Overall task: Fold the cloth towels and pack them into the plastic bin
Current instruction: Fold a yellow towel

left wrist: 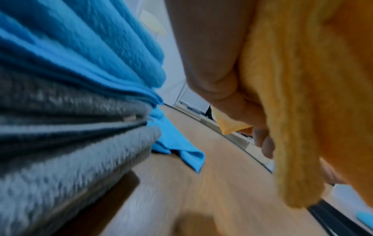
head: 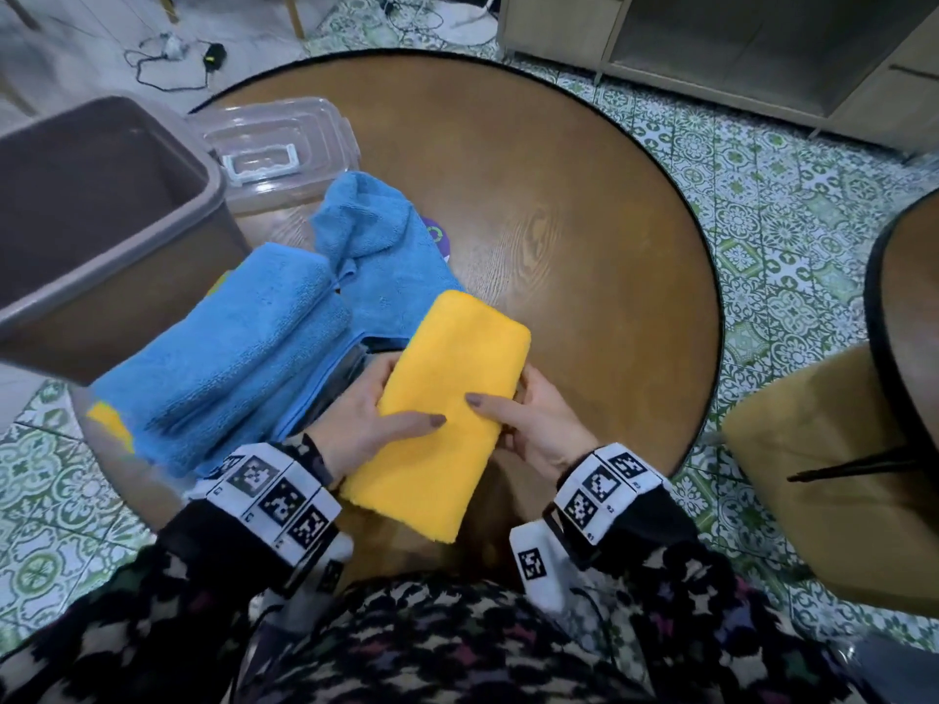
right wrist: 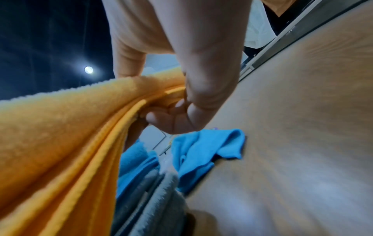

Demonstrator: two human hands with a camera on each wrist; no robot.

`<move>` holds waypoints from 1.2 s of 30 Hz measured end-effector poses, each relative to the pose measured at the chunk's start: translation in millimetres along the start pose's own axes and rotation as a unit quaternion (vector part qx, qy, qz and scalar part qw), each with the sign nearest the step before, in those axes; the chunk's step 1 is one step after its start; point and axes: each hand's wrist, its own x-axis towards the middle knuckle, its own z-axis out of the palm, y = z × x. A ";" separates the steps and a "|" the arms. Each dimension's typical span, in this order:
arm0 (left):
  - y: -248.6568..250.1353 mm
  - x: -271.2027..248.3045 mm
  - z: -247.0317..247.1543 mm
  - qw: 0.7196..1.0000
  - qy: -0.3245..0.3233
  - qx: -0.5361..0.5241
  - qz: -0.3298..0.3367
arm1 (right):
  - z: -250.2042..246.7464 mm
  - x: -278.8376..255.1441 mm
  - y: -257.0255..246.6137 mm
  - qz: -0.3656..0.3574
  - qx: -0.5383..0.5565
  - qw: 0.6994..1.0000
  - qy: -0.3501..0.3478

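A folded yellow towel [head: 447, 393] is held above the near part of the round wooden table [head: 584, 246]. My left hand [head: 376, 414] grips its left edge, thumb on top. My right hand [head: 528, 419] grips its right edge, thumb on top and fingers curled under, as the right wrist view shows on the yellow towel [right wrist: 66, 143]. A stack of folded blue towels [head: 223, 353] lies to the left, with grey towels [left wrist: 60, 143] beneath. A loose blue towel [head: 376, 231] lies crumpled behind. The brown plastic bin [head: 96, 221] stands at the far left, empty as far as I see.
A clear plastic lid [head: 274, 149] with a white handle lies behind the bin. A tan stool [head: 833, 475] and a second table edge [head: 884, 297] are at the right. Cables lie on the tiled floor [head: 792, 195] beyond the table.
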 end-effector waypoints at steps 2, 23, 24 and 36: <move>9.7 -7.5 -11.8 1.000 0.007 0.001 0.029 | 15.9 1.2 -11.2 -0.039 0.018 0.999 -0.005; 37.9 -80.4 -248.1 0.991 0.058 0.012 0.119 | 257.9 30.3 -25.0 -0.310 -0.612 0.727 0.033; 35.9 -82.7 -252.7 0.992 0.052 0.015 0.114 | 260.4 33.1 -21.0 -0.287 -0.665 0.689 0.029; -19.4 -42.4 -244.5 0.997 -0.005 -0.072 0.016 | 227.8 35.3 23.3 -0.209 -0.675 0.705 0.063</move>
